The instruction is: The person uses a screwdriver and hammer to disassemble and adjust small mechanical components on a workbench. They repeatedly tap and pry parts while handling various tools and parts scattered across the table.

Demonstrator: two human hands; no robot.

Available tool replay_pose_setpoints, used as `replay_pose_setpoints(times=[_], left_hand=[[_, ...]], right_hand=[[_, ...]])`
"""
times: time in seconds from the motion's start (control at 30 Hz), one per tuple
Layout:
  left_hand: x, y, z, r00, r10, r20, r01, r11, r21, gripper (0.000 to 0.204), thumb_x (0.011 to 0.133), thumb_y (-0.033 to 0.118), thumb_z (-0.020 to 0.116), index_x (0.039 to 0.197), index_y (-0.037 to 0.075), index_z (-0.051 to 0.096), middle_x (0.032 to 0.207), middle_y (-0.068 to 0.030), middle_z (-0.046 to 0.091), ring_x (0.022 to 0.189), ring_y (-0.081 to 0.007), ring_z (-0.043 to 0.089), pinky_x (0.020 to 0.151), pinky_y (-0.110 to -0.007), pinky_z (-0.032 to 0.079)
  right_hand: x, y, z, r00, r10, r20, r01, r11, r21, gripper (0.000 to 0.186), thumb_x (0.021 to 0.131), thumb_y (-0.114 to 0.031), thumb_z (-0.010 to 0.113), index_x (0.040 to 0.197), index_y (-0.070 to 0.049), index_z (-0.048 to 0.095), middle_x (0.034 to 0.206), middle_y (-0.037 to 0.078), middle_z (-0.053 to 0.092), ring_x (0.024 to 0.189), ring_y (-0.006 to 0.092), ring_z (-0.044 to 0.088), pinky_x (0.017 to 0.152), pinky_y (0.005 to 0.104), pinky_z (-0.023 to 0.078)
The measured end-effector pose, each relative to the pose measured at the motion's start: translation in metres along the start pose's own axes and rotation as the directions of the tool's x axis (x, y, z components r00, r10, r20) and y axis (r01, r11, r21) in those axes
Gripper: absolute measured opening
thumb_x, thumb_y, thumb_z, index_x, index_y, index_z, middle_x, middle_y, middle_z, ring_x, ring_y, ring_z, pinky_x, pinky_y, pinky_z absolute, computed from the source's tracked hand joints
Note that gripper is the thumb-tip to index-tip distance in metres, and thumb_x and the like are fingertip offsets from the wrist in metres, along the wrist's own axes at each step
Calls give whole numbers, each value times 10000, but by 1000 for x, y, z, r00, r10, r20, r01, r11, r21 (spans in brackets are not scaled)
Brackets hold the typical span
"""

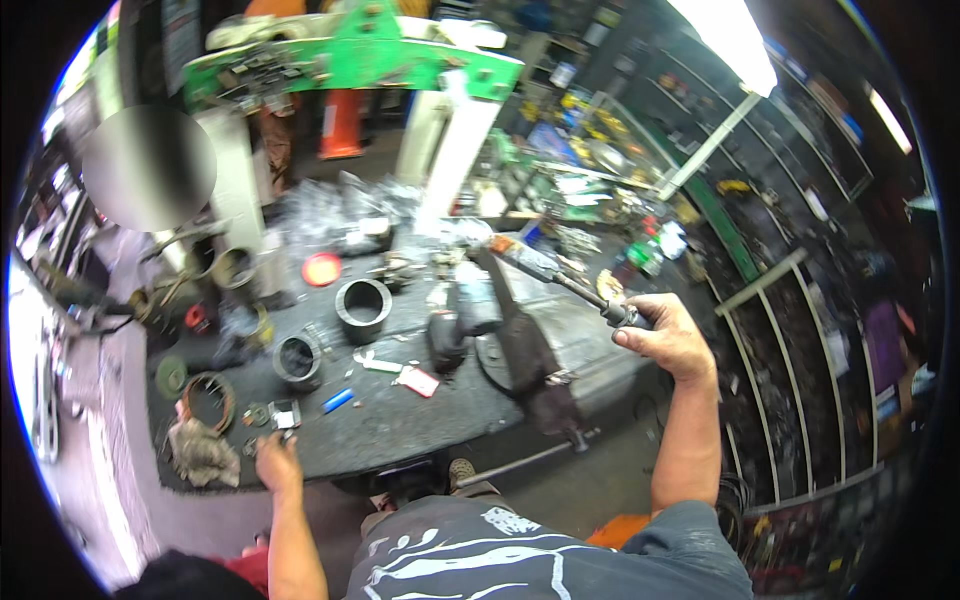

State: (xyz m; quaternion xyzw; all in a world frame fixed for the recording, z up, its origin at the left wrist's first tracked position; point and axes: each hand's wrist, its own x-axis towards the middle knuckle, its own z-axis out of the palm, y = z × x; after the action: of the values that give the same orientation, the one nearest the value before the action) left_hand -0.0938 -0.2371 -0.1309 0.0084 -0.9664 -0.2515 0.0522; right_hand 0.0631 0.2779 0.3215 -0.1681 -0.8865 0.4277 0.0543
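Desk [400,428]: rag [205,457] by ring [231,405]; hollow cylinder [363,330], dark inside. Right hand [672,335] closed on long tool [583,291]; left hand [278,463], grip unclear.

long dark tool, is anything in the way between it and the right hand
Nothing visible: the right hand grips the long dark tool directly at its near end, thumb and fingers around it. The tool's far end is too blurred to tell what it touches.

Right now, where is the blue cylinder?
In the head view, the blue cylinder lies left of centre on the bench, just left of the pink object.
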Motion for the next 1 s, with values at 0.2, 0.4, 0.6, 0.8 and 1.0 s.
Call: replay_pose_setpoints(times=[0.2, 0.4, 0.6, 0.8, 1.0], left_hand=[[26, -13, 16, 991, -31, 127, 37, 998, -44, 198, 837, 134, 860, 943, 3, 757, 1020, -210, 724, 996, -416, 700, 906, -509, 539], [2, 19, 11, 992, 83, -91, -90, 993, -78, 134, 760, 48, 773, 791, -33, 670, 761, -221, 704, 722, -407, 680, 750, -489, 544], [-84, 162, -17, 960, -141, 241, 256, 791, -555, 118, 837, 36, 769, 806, 3, 660, 842, -127, 734, 725, -210, 703, 668, -363, 569], [-160, 317, -34, 941, 45, 336, 314, 256, -914, 158, 901, 5, 776, 946, 57, 634, 988, -107, 717, 798, -166, 720, 720, -315, 651], [-201, 393, -52, 922, 203, 330, 330, 36, -943, 223, 863, -83, 807, 938, 47, 641, 966, -65, 678, 817, -141, 689, 753, -308, 646]], right_hand=[[-105, 101, -38, 943, 120, -310, -29, 959, 283, 413, 811, -286, 953, 1041, -7, 752, 821, -28, 672, 670, 53, 597, 591, 233, 469], [-142, 176, -52, 967, 195, -163, -93, 868, 488, 474, 866, -371, 923, 1070, -25, 670, 795, 46, 681, 605, 93, 606, 536, 247, 488], [-147, 249, -97, 982, 189, -21, -162, 890, 426, 265, 858, -173, 881, 1018, -7, 750, 760, -26, 649, 611, 47, 556, 555, 237, 450], [-123, 297, -146, 972, 141, 190, -205, 903, 377, 283, 849, -163, 887, 1058, -3, 783, 778, -29, 668, 638, 47, 576, 570, 237, 459], [-100, 312, -180, 950, 92, 297, -170, 954, 247, 292, 825, -162, 877, 1036, 13, 777, 795, -20, 670, 690, 62, 587, 622, 255, 474]])
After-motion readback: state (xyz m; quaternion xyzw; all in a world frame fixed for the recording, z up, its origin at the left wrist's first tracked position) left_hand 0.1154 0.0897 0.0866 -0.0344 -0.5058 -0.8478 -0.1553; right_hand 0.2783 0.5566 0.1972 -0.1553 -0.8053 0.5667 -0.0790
